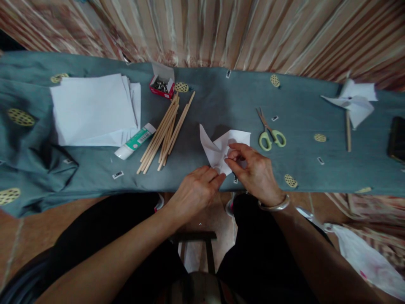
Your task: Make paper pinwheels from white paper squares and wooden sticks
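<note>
While both hands crowd the middle of the frame, here's how it's laid out:

paper: a white cut sheet (221,150) with its corners folded inward, flat on the counter (221,105) just above the near edge, so both hands reach it easily.
right hand: (253,171) fingers pinched shut on a folded tip at the paper's centre, looks like it's keeping the tips gathered there.
left hand: (196,190) fingers closed and pressed on the lower corner, probably pinning the paper so it doesn't slide.
scissors: (270,133) right of the paper, lying apart, within reach.
sticks: (166,133) loose bundle left of centre, glue tube (135,141) just beside them.
pin box: (162,86) open, above the sticks.
paper stack: (95,109) upper left, well away.
pinwheel: (356,103) upper right, on its stick, parked out of the way.
</note>
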### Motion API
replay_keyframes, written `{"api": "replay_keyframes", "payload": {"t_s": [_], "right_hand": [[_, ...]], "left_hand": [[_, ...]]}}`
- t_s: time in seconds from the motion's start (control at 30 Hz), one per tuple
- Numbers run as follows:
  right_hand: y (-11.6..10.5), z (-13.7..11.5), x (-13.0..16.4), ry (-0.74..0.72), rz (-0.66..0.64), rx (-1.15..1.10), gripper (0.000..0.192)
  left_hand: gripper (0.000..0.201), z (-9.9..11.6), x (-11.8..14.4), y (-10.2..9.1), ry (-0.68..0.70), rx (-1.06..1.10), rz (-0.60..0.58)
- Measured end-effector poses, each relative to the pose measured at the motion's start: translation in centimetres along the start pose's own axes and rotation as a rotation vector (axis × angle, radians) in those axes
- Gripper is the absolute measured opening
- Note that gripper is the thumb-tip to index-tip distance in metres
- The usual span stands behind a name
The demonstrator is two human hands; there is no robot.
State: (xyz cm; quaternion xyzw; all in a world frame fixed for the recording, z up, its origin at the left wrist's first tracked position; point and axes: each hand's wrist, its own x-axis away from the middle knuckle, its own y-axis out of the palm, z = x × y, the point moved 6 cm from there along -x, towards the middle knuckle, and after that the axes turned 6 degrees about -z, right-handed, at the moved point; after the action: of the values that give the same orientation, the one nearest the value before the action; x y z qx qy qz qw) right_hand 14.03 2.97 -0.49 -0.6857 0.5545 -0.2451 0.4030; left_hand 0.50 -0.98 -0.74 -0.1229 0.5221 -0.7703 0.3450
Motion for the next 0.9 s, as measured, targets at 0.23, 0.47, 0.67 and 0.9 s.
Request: {"api": "replay_keyframes", "payload": {"t_s": [0.23, 0.47, 0.67, 0.9], "right_hand": [[0.1, 0.1, 0.1, 0.003, -0.005, 0.024, 0.031], [-0.1, -0.1, 0.0, 0.005, -0.001, 0.023, 0.03], [0.0, -0.4, 0.3, -0.013, -0.024, 0.082, 0.02], [-0.2, -1.1, 0.4, -0.081, 0.011, 0.154, 0.017]], "left_hand": [[0.021, 0.0, 0.0, 0.2, -0.012, -0.017, -0.025], [0.019, 0.0, -0.1, 0.1, -0.024, -0.029, -0.049], [0.019, 0.0, -0.1, 0.1, -0.017, -0.035, -0.032], [0.017, 0.0, -0.1, 0.1, -0.019, -0.027, -0.041]]}}
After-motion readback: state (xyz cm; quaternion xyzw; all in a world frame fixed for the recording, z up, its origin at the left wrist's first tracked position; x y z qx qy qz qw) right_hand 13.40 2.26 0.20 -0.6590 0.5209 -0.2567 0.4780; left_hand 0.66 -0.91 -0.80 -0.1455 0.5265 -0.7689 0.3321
